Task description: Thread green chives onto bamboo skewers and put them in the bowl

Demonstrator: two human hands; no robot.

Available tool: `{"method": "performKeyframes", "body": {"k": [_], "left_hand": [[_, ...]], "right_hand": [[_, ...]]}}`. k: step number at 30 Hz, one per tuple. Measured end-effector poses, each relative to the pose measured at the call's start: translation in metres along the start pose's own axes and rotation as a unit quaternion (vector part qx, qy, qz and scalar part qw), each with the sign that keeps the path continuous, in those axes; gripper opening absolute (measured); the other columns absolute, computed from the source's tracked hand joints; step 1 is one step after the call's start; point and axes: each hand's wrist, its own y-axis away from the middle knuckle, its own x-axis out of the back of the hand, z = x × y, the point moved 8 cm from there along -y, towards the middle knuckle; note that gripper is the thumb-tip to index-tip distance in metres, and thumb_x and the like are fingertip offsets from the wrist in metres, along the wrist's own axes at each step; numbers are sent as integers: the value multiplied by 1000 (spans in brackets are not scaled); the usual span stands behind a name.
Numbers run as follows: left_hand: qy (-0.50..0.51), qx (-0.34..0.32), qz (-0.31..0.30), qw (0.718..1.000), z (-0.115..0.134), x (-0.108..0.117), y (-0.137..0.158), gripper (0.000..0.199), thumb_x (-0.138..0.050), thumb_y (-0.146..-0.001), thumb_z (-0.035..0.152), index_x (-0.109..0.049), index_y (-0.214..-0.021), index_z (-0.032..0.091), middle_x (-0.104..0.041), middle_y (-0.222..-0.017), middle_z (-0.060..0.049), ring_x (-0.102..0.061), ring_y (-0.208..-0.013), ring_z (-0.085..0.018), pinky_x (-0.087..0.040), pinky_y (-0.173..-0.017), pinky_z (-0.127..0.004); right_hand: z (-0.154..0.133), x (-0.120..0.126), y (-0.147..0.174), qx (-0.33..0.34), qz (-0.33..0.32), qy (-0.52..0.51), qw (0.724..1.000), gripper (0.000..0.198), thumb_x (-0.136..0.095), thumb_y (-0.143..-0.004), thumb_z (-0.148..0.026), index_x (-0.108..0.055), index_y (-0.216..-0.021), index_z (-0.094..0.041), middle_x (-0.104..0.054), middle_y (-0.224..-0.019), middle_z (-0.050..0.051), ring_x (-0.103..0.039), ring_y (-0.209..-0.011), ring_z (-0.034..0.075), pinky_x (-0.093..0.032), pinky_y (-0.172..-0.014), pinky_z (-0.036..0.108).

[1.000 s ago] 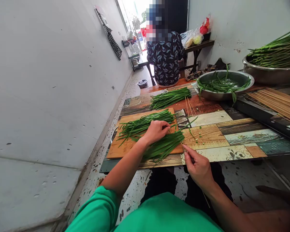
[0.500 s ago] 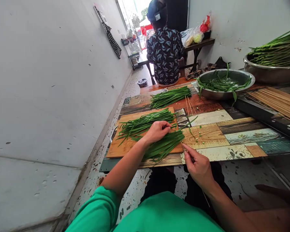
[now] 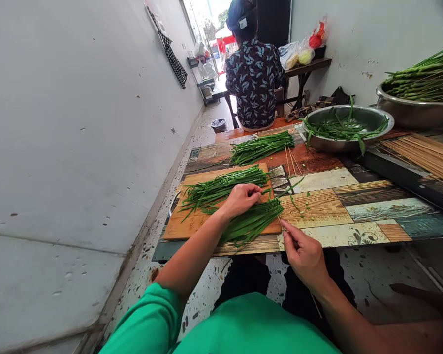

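Note:
My right hand (image 3: 305,255) pinches a thin bamboo skewer (image 3: 316,305). The skewer's near end sticks out below the wrist, and its tip meets the cut ends of a bundle of garlic chives (image 3: 253,221). That bundle lies across the front right of a wooden cutting board (image 3: 184,223), its leaves hanging past the board's front edge. Over the bundle's upper side is my left hand (image 3: 241,199), fingers closed on chives near the stem ends; exactly how many stalks is hidden. A second pile of garlic chives (image 3: 225,184) rests behind it on the board.
More chives (image 3: 262,147) and a few loose skewers (image 3: 291,161) lie behind the board. To the right are a metal bowl (image 3: 347,142) of chive scraps, a large knife (image 3: 402,177), many skewers (image 3: 424,155) and a basin (image 3: 409,110) of skewered chives. A person (image 3: 253,83) sits ahead, back turned.
The view has shifted very slightly. Both hands keep nearly the same places and grips, with the skewer tip still at the chives' ends.

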Motion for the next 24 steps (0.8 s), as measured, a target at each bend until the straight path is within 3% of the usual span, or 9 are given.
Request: {"method": "performKeyframes", "body": {"k": [6, 11, 24], "left_hand": [[-19, -25, 9, 999, 3, -1, 0, 28, -59, -78, 35, -72, -86, 11, -63, -63, 0, -47, -54, -8, -35, -53, -20], [-15, -37, 18, 999, 5, -2, 0, 24, -57, -79, 30, -72, -83, 11, -61, -61, 1, -45, -54, -7, -35, -52, -19], [-32, -94, 39, 994, 8, -2, 1, 20, -60, -80, 24, -74, -90, 15, -73, -81, -3, -63, -70, -12, -47, -68, -21]], "right_hand": [[-2, 1, -1, 7, 5, 8, 1000, 30, -49, -87, -20, -67, -110, -16, -73, -100, 8, -71, -82, 19, -58, -76, 29], [-3, 1, -1, 16, 7, 16, 1000, 31, -48, -87, -20, -68, -111, -17, -73, -100, 7, -71, -80, 18, -58, -74, 27], [0, 1, 0, 10, 4, 10, 1000, 31, -48, -87, -21, -67, -111, -17, -74, -96, 7, -71, -75, 18, -58, -72, 28]]}}
